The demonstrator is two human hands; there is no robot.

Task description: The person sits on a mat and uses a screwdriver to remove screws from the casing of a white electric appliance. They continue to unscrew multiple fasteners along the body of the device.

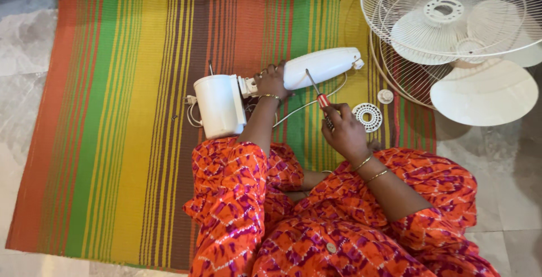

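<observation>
Sitting cross-legged on a striped mat, the person fills the near edge of the view with orange and purple patterned clothing. Just beyond the knees, the right hand is closed around the red and clear handle of a screwdriver, whose thin shaft slants up and to the left so that its tip reaches the white neck housing of a dismantled fan. Two thin bangles sit on that wrist. To the left, the left hand is curled over the joint where the neck housing meets the white motor casing, pressing it down against the mat; a bangle shows on this wrist too. The motor casing lies on its side, left of the hand, with loose white wires trailing from its left end, and a thin white cord loops under the neck housing toward the right hand. Right of the right hand, a small round white vented cap lies flat on the mat, and a small white knob lies just beyond it. Farther right, partly off the mat on the pale marble floor, rest a round white fan base, the fan blades and two wire grilles stacked loosely over one another.
</observation>
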